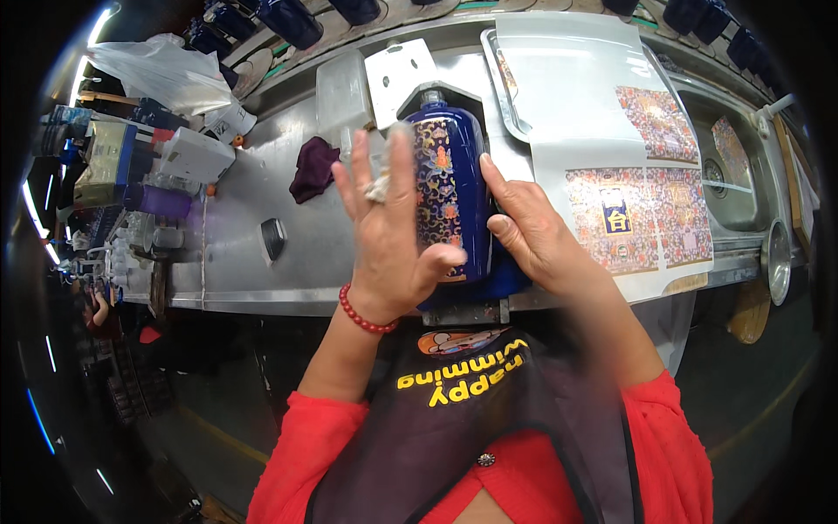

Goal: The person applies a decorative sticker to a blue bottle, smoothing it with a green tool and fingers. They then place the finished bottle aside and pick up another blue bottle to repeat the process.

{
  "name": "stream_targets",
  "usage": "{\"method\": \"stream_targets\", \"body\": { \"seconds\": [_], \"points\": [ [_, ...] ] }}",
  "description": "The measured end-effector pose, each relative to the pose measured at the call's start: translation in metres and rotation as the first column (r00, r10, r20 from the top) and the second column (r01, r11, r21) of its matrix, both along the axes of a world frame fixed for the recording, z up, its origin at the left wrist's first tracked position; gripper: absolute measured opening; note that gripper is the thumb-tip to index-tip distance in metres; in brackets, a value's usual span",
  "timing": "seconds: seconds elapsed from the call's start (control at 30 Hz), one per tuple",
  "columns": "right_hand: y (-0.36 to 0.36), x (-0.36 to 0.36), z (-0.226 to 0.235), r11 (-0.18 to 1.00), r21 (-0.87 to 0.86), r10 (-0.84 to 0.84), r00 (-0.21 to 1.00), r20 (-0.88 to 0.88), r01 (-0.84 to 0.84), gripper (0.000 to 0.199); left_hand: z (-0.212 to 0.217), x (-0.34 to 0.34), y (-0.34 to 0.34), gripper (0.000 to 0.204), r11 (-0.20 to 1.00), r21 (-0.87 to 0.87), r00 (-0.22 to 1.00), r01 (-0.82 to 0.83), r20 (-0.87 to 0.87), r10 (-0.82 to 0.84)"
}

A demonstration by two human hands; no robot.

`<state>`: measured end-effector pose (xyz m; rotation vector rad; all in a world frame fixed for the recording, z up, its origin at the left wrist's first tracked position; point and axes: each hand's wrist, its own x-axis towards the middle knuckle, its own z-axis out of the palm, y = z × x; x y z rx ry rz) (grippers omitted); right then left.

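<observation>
A glossy dark blue bottle lies on its back on a stand at the metal bench's front edge, neck pointing away from me. A patterned floral decal in gold and orange covers part of its face. My left hand is raised over the bottle's left side, fingers spread and slightly blurred; a whitish wrap or scrap shows at one finger. It grips nothing. My right hand holds the bottle's right side, its fingertips against the glass; some of its fingers are hidden underneath.
Right of the bottle, printed decal sheets lie over a metal tray, beside a sink. To the left are a dark purple cloth, a small black-edged scraper and a clear plastic box. Blue bottles line the far side.
</observation>
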<state>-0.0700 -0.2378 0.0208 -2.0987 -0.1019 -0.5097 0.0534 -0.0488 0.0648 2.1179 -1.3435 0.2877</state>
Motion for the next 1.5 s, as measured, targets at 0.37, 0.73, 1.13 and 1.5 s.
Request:
{"method": "stream_targets", "body": {
  "seconds": [0.37, 0.73, 1.13, 1.5],
  "points": [
    [0.002, 0.001, -0.007, 0.999, -0.037, -0.024, 0.998, 0.052, 0.026, 0.064, -0.025, -0.052, 0.021, 0.102, 0.975, 0.219, 0.974, -0.046, 0.224, -0.004],
    [0.003, 0.001, -0.009, 0.997, -0.068, -0.024, 0.998, 0.051, 0.027, 0.065, -0.036, -0.057, 0.034, 0.096, 0.993, -0.099, 0.993, 0.063, 0.105, -0.052],
    [0.004, 0.000, -0.008, 0.997, -0.072, -0.030, 0.998, 0.056, 0.034, 0.067, -0.052, -0.071, 0.038, 0.074, 0.997, 0.035, 0.956, 0.063, 0.285, -0.071],
    [-0.004, -0.007, -0.004, 0.997, -0.026, -0.079, 0.997, -0.025, 0.079, 0.070, -0.051, -0.064, 0.040, 0.059, 0.981, -0.191, 0.986, 0.039, 0.165, -0.008]
  ]
}}
